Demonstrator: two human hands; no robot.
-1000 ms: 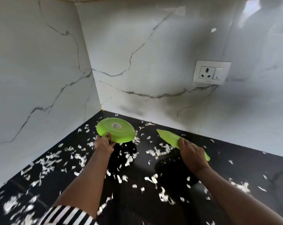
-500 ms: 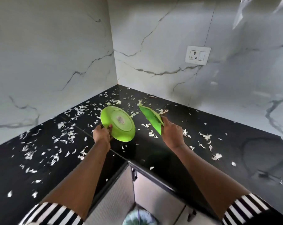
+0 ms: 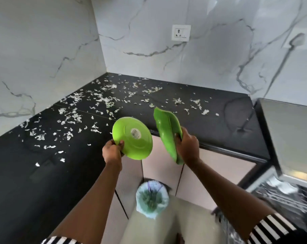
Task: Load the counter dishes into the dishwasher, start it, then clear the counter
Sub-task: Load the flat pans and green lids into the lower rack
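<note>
My left hand (image 3: 112,152) grips the rim of a round green plate (image 3: 133,138), tilted so its underside with a white sticker faces me. A second green plate (image 3: 166,134) stands nearly on edge in my right hand (image 3: 188,147), which grips its right rim. Both plates hang in the air past the front edge of the black counter (image 3: 43,173), above a lined bin (image 3: 152,198) on the floor. The open dishwasher (image 3: 290,192) with its rack shows at the lower right.
White scraps (image 3: 103,101) litter the black counter along the corner and left side. Marble walls close the corner; a socket (image 3: 181,32) sits on the back wall. Beige cabinet doors (image 3: 159,169) lie below the counter edge.
Both hands lifted the plates off the counter and drew them back past its edge, tilting them. My view pulled back and down, so the bin and dishwasher came into sight.
</note>
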